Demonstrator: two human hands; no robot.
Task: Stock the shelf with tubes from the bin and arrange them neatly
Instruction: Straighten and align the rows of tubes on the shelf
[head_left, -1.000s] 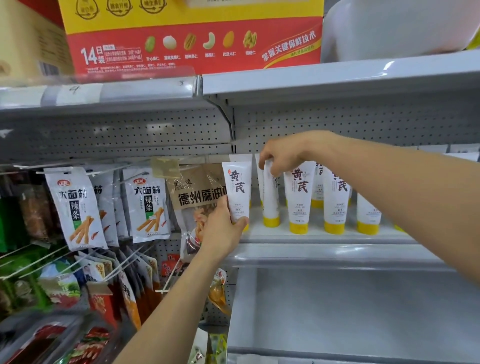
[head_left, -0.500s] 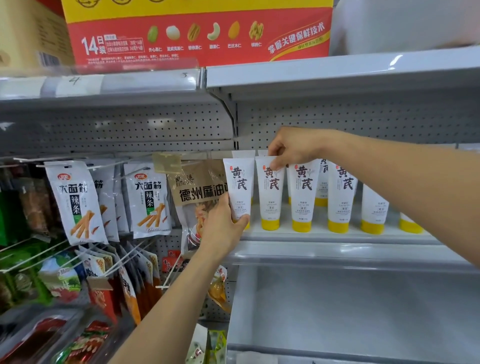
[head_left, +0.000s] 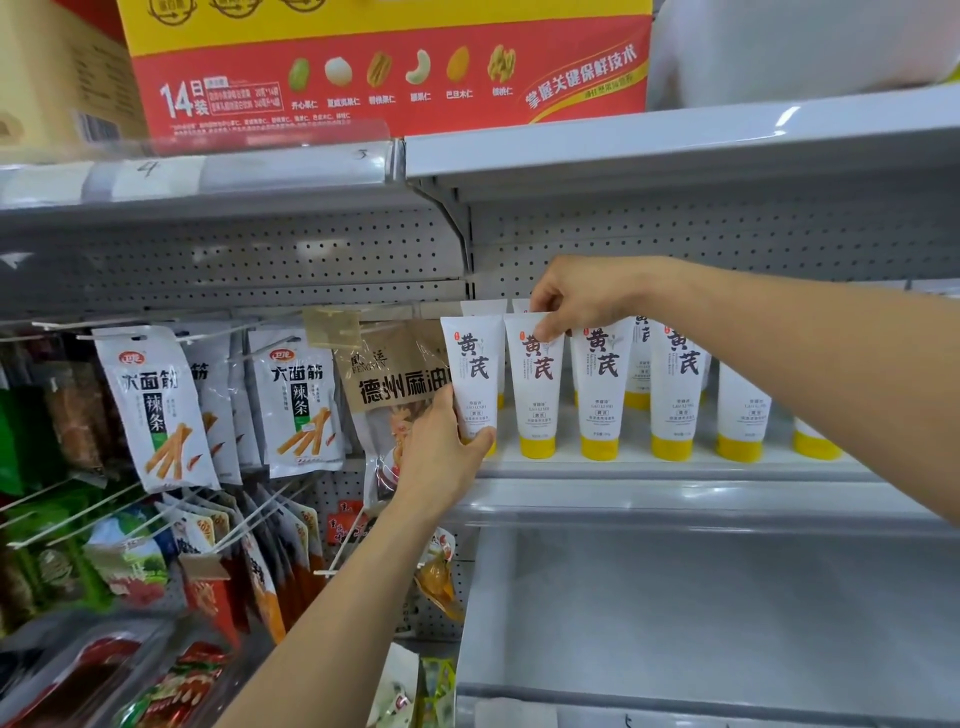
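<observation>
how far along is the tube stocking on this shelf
Done: several tubes stand cap-down along the shelf. In hand: left hand grips the leftmost tube, right hand pinches the top of the next tube. Left: unclear, the bin is out of view.

White tubes, yellow caps, grey shelving

The white plastic tubes (head_left: 602, 410) carry yellow caps, dark brown brush characters and a small red mark. The pale grey metal shelf (head_left: 675, 467) has a grey back panel (head_left: 675, 234) dotted with rows of small holes. The red-and-yellow cardboard box (head_left: 389, 67) shows white lettering and pictured nuts. The white hanging snack packets (head_left: 150, 410) bear black characters, a green strip and orange sticks; the brown paper packet (head_left: 389, 384) has dark lettering.
</observation>
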